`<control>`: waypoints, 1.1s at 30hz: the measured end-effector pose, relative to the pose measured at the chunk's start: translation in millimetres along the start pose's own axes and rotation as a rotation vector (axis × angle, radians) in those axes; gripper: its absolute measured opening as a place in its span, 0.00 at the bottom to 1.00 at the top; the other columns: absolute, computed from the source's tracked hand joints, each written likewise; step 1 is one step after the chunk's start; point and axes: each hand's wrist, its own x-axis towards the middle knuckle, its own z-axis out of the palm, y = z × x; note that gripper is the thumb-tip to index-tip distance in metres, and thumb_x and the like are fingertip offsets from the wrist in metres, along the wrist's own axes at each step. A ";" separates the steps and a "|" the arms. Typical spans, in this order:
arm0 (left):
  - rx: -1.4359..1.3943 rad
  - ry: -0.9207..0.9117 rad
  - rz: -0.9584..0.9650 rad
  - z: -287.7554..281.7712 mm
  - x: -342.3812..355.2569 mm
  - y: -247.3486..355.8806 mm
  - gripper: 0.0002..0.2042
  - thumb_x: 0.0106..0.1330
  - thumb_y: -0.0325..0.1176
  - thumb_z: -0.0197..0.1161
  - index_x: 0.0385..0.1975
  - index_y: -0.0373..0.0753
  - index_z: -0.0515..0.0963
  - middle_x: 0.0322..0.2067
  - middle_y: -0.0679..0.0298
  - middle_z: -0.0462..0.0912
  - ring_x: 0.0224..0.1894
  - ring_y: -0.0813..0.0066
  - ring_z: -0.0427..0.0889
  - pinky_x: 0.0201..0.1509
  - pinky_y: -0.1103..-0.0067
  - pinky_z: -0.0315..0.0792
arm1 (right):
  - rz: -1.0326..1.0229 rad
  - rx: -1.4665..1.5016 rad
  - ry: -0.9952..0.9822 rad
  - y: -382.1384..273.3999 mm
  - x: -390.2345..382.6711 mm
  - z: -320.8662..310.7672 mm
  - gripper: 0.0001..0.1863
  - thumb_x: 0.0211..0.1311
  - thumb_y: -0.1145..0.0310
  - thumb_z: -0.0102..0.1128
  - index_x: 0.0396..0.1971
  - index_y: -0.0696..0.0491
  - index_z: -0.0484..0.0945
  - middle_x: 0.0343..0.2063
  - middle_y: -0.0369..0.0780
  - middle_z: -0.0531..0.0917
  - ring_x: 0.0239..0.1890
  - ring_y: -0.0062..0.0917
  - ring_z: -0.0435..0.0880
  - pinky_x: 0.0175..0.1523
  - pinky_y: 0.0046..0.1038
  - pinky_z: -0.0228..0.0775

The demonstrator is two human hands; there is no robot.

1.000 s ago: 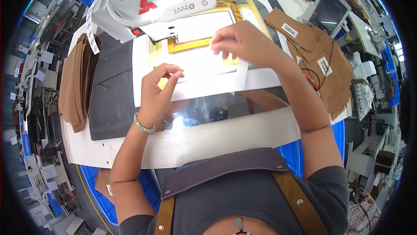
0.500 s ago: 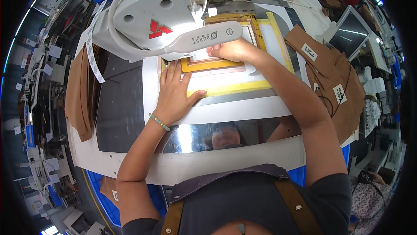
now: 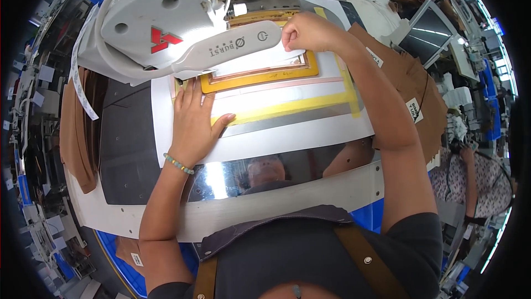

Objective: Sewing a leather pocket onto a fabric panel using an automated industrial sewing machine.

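My left hand (image 3: 194,119) lies flat, fingers spread, on a white sheet (image 3: 276,143) with yellow tape strips. Its fingertips reach the left corner of a yellow rectangular frame (image 3: 260,82) under the sewing machine head (image 3: 160,20). My right hand (image 3: 315,32) is raised above the frame's right side, beside the rounded end of a grey lamp (image 3: 232,45). Its fingers are curled together in a pinch; what they hold, if anything, I cannot make out. White material (image 3: 257,61) shows inside the frame, partly hidden by the lamp.
Brown cut pieces with white labels (image 3: 409,89) lie stacked at the right, and more brown pieces (image 3: 80,144) hang at the left. A screen (image 3: 425,33) stands at the back right. A shiny metal plate (image 3: 232,180) runs along the near side. Another person (image 3: 481,183) is at the far right.
My right hand has lifted from inside the frame, moving away and to the right of the lamp's end. My left hand stays flat by the frame's corner. The whole view has shifted slightly.
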 end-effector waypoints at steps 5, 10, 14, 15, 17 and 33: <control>-0.006 -0.017 -0.001 0.8 -1.7 -1.0 0.39 0.74 0.61 0.60 0.70 0.29 0.72 0.75 0.36 0.64 0.81 0.40 0.56 0.84 0.51 0.47 | -0.064 -0.097 -0.135 2.6 -11.3 3.7 0.02 0.56 0.76 0.72 0.29 0.55 0.89 0.22 0.37 0.88 0.26 0.19 0.84 0.34 0.27 0.72; -0.008 -0.004 0.003 1.3 -2.2 -2.0 0.39 0.73 0.63 0.61 0.67 0.29 0.76 0.74 0.37 0.66 0.81 0.41 0.56 0.84 0.51 0.47 | -0.064 -0.111 -0.165 -2.1 -11.5 3.1 0.01 0.55 0.76 0.72 0.28 0.54 0.89 0.23 0.36 0.88 0.27 0.19 0.85 0.34 0.27 0.73; -0.003 -0.025 0.002 -2.5 -3.4 -0.5 0.39 0.74 0.60 0.61 0.69 0.29 0.73 0.75 0.37 0.64 0.81 0.40 0.55 0.84 0.51 0.48 | -0.016 -0.231 -0.191 -7.1 -7.7 3.9 0.02 0.55 0.75 0.72 0.29 0.53 0.89 0.23 0.36 0.88 0.27 0.21 0.85 0.35 0.29 0.74; 0.008 -0.011 0.010 -3.3 -3.6 -0.3 0.39 0.75 0.58 0.60 0.71 0.28 0.71 0.76 0.36 0.62 0.81 0.39 0.55 0.84 0.52 0.48 | -0.023 -0.233 -0.195 -8.2 -7.2 4.0 0.02 0.55 0.75 0.72 0.29 0.54 0.89 0.23 0.37 0.88 0.27 0.22 0.86 0.35 0.29 0.74; 0.010 -0.045 0.005 -3.7 -3.4 0.3 0.39 0.75 0.58 0.60 0.71 0.29 0.71 0.76 0.36 0.62 0.81 0.39 0.55 0.84 0.52 0.48 | 0.020 -0.258 -0.212 -9.8 -7.5 4.6 0.02 0.56 0.75 0.70 0.29 0.54 0.89 0.27 0.37 0.88 0.32 0.24 0.86 0.39 0.30 0.75; 0.012 0.020 -0.005 3.9 -4.2 -1.1 0.37 0.74 0.60 0.62 0.68 0.30 0.75 0.73 0.37 0.67 0.81 0.42 0.57 0.83 0.49 0.49 | -0.097 -0.117 0.019 -38.9 -15.7 0.1 0.17 0.73 0.70 0.49 0.50 0.55 0.87 0.57 0.46 0.85 0.62 0.42 0.80 0.67 0.41 0.73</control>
